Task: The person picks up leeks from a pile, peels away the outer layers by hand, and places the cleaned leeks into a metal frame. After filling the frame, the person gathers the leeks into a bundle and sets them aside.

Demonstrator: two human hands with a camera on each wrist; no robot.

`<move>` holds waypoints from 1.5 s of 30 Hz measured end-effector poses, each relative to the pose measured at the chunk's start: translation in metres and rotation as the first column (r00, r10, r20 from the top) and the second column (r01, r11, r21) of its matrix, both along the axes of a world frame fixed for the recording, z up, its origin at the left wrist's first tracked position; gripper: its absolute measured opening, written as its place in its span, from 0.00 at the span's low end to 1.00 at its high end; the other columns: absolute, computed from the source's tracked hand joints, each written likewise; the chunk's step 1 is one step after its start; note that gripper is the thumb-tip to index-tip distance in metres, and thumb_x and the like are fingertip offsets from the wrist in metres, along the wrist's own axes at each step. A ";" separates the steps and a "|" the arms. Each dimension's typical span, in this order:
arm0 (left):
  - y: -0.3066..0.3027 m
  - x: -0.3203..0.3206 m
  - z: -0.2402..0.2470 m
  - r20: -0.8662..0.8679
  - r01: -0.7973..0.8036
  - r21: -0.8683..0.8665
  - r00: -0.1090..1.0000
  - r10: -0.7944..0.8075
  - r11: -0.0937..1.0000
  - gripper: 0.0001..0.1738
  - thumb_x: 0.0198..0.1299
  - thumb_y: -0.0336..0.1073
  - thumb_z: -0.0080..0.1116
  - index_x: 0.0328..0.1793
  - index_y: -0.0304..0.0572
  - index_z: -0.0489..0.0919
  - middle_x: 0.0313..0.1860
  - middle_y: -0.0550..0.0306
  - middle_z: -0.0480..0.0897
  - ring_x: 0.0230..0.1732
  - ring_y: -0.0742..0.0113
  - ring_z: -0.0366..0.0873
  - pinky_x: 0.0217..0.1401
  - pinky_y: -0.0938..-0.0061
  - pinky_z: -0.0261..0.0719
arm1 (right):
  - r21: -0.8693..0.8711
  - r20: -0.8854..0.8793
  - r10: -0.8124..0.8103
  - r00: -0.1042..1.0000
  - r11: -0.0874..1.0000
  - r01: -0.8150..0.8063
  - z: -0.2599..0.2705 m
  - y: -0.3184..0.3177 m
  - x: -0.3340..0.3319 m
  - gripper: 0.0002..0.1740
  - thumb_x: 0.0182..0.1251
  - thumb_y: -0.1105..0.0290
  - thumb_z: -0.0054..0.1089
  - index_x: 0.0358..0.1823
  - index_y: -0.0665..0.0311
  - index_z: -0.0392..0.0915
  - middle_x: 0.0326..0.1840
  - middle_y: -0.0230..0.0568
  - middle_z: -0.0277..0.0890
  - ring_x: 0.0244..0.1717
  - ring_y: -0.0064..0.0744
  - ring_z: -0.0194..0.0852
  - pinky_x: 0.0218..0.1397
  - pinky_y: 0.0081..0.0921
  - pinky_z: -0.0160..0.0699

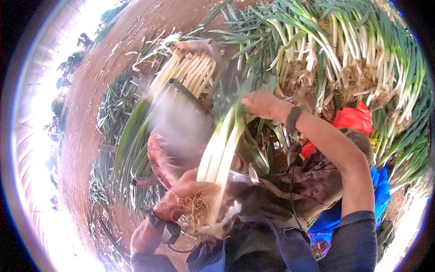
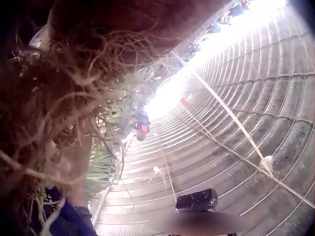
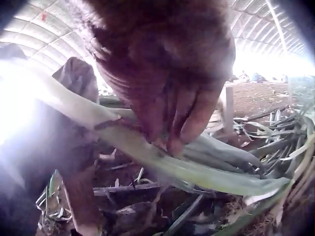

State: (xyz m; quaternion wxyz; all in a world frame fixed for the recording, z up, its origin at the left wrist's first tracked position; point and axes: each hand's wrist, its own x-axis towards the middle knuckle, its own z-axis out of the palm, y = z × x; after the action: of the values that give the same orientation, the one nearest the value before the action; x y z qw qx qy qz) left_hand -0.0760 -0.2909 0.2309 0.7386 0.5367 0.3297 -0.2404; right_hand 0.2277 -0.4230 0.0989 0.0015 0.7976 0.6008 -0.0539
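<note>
Work in hand, by my judgement: the cleaning of long green onions, at the stage of stripping outer skin or leaf. A small group of held stalks (image 1: 222,149) slants across the front of the seated worker, root end toward the body and green tops away.

Left hand (image 1: 183,192): fingers curled round the white shafts low down, just above the roots (image 1: 195,208), which hang out beside the grip. A pale loose peel (image 1: 229,216) lies near that root end.

Right hand (image 1: 266,105): at the upper part, where white turns to green. The right wrist view shows its fingertips drawn together in a pinch on a stalk; whether they take one outer layer or the whole stalk, I cannot tell. The shafts thus run between the two hands, well apart.

The next move seems to call for a firm left hold while the right pulls a layer free without snapping the shaft.

Nearby: a metal rack (image 1: 195,44) with pale stalks (image 1: 195,68) laid side by side, and a heap of rooted onions (image 1: 349,50) beyond the right arm.
</note>
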 end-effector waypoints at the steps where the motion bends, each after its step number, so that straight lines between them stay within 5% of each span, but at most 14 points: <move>1: 0.000 -0.004 -0.003 -0.022 0.015 -0.001 1.000 -0.015 1.000 0.24 0.57 0.31 0.67 0.58 0.27 0.76 0.40 0.47 0.85 0.37 0.61 0.87 0.41 0.71 0.87 | 0.014 0.051 0.022 0.998 1.000 -0.023 -0.004 0.005 -0.007 0.10 0.70 0.71 0.51 0.50 0.64 0.75 0.32 0.47 0.81 0.32 0.46 0.85 0.31 0.42 0.85; 5: 0.000 -0.013 -0.004 0.015 -0.025 -0.089 1.000 0.026 0.996 0.26 0.57 0.29 0.66 0.62 0.29 0.74 0.44 0.49 0.85 0.41 0.61 0.86 0.45 0.71 0.87 | 0.032 0.116 0.072 0.991 0.997 -0.076 -0.002 0.006 -0.025 0.11 0.68 0.73 0.53 0.50 0.65 0.75 0.31 0.47 0.82 0.32 0.48 0.86 0.30 0.42 0.84; 7: 0.006 -0.016 -0.011 -0.005 0.015 -0.050 1.000 -0.015 0.999 0.26 0.57 0.29 0.66 0.62 0.29 0.74 0.45 0.48 0.85 0.41 0.61 0.86 0.45 0.71 0.87 | 0.193 0.001 -0.025 1.000 0.981 0.025 -0.010 0.006 -0.025 0.03 0.58 0.78 0.55 0.29 0.66 0.77 0.29 0.49 0.81 0.32 0.51 0.85 0.34 0.44 0.84; 14: 0.009 -0.025 -0.027 0.018 0.061 -0.036 0.998 -0.060 0.997 0.26 0.57 0.28 0.67 0.62 0.29 0.74 0.45 0.48 0.86 0.42 0.60 0.87 0.47 0.69 0.86 | 0.036 -0.077 -0.027 0.997 0.999 0.030 -0.007 0.009 -0.025 0.06 0.57 0.76 0.56 0.24 0.65 0.79 0.30 0.48 0.81 0.34 0.51 0.85 0.36 0.45 0.85; 19: 0.017 -0.037 -0.037 0.026 0.050 -0.002 0.998 -0.050 0.999 0.26 0.56 0.26 0.67 0.62 0.30 0.74 0.45 0.47 0.85 0.41 0.60 0.87 0.46 0.69 0.86 | 0.057 0.121 0.094 0.988 0.993 -0.102 -0.022 0.004 -0.008 0.04 0.56 0.77 0.58 0.30 0.62 0.81 0.31 0.45 0.82 0.34 0.45 0.85 0.35 0.40 0.87; 21: 0.016 -0.041 -0.035 0.029 0.034 -0.021 0.999 -0.033 0.999 0.26 0.57 0.26 0.66 0.62 0.30 0.74 0.45 0.48 0.85 0.41 0.60 0.86 0.46 0.70 0.86 | -0.069 0.203 0.052 0.978 0.997 -0.039 -0.002 -0.004 0.003 0.04 0.56 0.75 0.59 0.30 0.60 0.82 0.32 0.46 0.83 0.34 0.45 0.86 0.35 0.42 0.86; 26: 0.011 -0.042 -0.019 0.015 -0.050 -0.100 0.999 0.052 0.994 0.24 0.58 0.28 0.66 0.60 0.29 0.74 0.42 0.49 0.85 0.40 0.61 0.86 0.43 0.71 0.86 | 0.047 0.288 -0.513 0.808 0.851 0.523 0.063 -0.062 0.101 0.05 0.58 0.78 0.55 0.30 0.61 0.79 0.31 0.46 0.81 0.35 0.45 0.84 0.31 0.39 0.84; 29: 0.011 -0.040 -0.024 0.022 0.020 -0.049 1.000 -0.019 0.999 0.24 0.58 0.29 0.66 0.60 0.28 0.74 0.42 0.49 0.85 0.40 0.61 0.86 0.43 0.71 0.86 | 0.069 0.401 -0.409 0.820 0.906 0.418 0.064 -0.080 0.106 0.03 0.58 0.77 0.55 0.31 0.62 0.78 0.30 0.45 0.80 0.32 0.45 0.83 0.30 0.40 0.83; 33: 0.010 -0.041 -0.026 0.031 0.029 -0.082 0.999 -0.027 0.996 0.24 0.58 0.29 0.66 0.60 0.28 0.74 0.42 0.49 0.85 0.40 0.61 0.86 0.44 0.72 0.86 | 0.216 0.017 -0.258 0.966 0.944 0.248 0.036 -0.044 0.045 0.05 0.57 0.73 0.57 0.34 0.63 0.78 0.32 0.46 0.80 0.38 0.48 0.83 0.42 0.42 0.83; 36: 0.008 -0.042 -0.024 0.012 0.006 -0.056 1.000 -0.005 0.998 0.25 0.58 0.28 0.66 0.61 0.28 0.74 0.43 0.49 0.85 0.40 0.62 0.86 0.44 0.73 0.86 | -0.015 0.018 -0.231 0.973 0.973 0.231 -0.009 -0.011 0.001 0.05 0.59 0.70 0.56 0.34 0.61 0.79 0.35 0.46 0.83 0.40 0.48 0.83 0.44 0.40 0.82; 37: 0.007 -0.042 -0.021 0.011 0.003 -0.047 1.000 -0.002 0.999 0.25 0.58 0.28 0.66 0.61 0.28 0.74 0.43 0.49 0.85 0.40 0.62 0.86 0.44 0.72 0.86 | -0.099 0.062 -0.359 0.931 0.926 0.364 -0.032 -0.005 -0.009 0.13 0.55 0.62 0.67 0.40 0.58 0.85 0.35 0.43 0.85 0.39 0.50 0.85 0.43 0.44 0.84; 41: 0.003 -0.043 -0.016 0.028 -0.051 -0.078 0.998 0.053 0.996 0.25 0.58 0.28 0.65 0.61 0.28 0.74 0.44 0.48 0.85 0.39 0.61 0.86 0.44 0.72 0.86 | -0.288 -0.076 -0.413 0.907 0.880 0.377 -0.068 -0.026 -0.021 0.10 0.58 0.68 0.58 0.37 0.63 0.86 0.31 0.51 0.84 0.36 0.50 0.84 0.44 0.37 0.81; 44: 0.003 -0.039 -0.022 0.014 0.010 -0.039 1.000 -0.010 0.999 0.25 0.58 0.28 0.64 0.62 0.27 0.73 0.44 0.48 0.85 0.39 0.61 0.86 0.44 0.72 0.86 | -0.384 -0.483 -0.484 0.730 0.866 0.320 -0.153 -0.027 -0.004 0.18 0.58 0.64 0.62 0.47 0.65 0.84 0.39 0.47 0.85 0.39 0.44 0.84 0.49 0.33 0.79; 45: 0.002 -0.038 -0.020 0.012 0.013 -0.037 1.000 -0.013 0.999 0.25 0.58 0.28 0.64 0.62 0.27 0.73 0.44 0.48 0.85 0.39 0.61 0.86 0.44 0.72 0.86 | -0.043 -0.878 -0.237 0.416 0.904 0.424 -0.190 -0.020 -0.008 0.17 0.63 0.67 0.61 0.51 0.66 0.82 0.41 0.42 0.85 0.38 0.39 0.83 0.46 0.37 0.80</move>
State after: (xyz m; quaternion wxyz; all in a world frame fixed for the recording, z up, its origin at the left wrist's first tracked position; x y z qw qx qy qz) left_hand -0.1136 -0.2888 0.2111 0.7486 0.5266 0.3173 -0.2480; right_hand 0.2199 -0.4433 -0.0914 -0.3857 0.7589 0.3505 -0.3905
